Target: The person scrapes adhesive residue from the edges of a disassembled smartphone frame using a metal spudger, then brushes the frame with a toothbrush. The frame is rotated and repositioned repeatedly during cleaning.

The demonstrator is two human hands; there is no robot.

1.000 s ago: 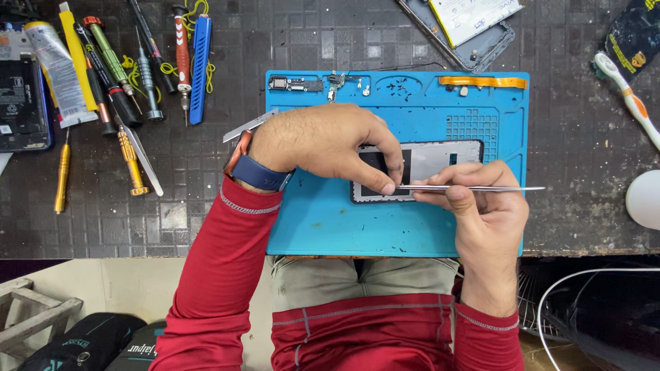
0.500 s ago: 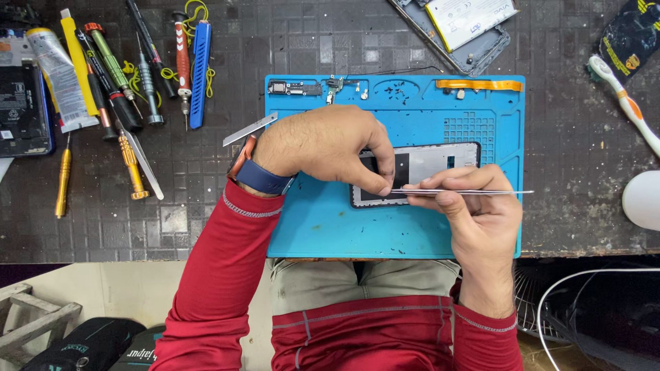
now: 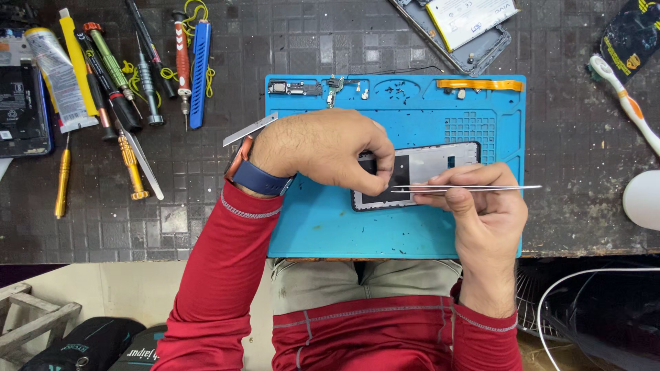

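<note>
Red long sleeves (image 3: pixel 227 275) with grey stitched cuffs cover both arms. A blue watch band (image 3: pixel 260 180) with an orange edge wraps the left wrist, just above the cuff. Khaki trousers (image 3: pixel 357 285) show below.

Counts, rel. to blue mat (image 3: pixel 330 227): 1 phone frame (image 3: pixel 440 165) on it; 1 tweezers (image 3: pixel 467 187) above it; 2 hands; approx. 8 screwdrivers left; 1 toothbrush (image 3: pixel 622 96) right.

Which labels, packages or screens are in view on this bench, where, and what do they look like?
Battery label: top centre, in an open grey phone shell; white rectangle, small dark print.
Glue tube: upper left among the screwdrivers; white, yellow cap, printed.
Dark battery: far left edge; black rectangle, small white print.
Black packet: top right corner; black, yellow markings.
No lit screen.
</note>
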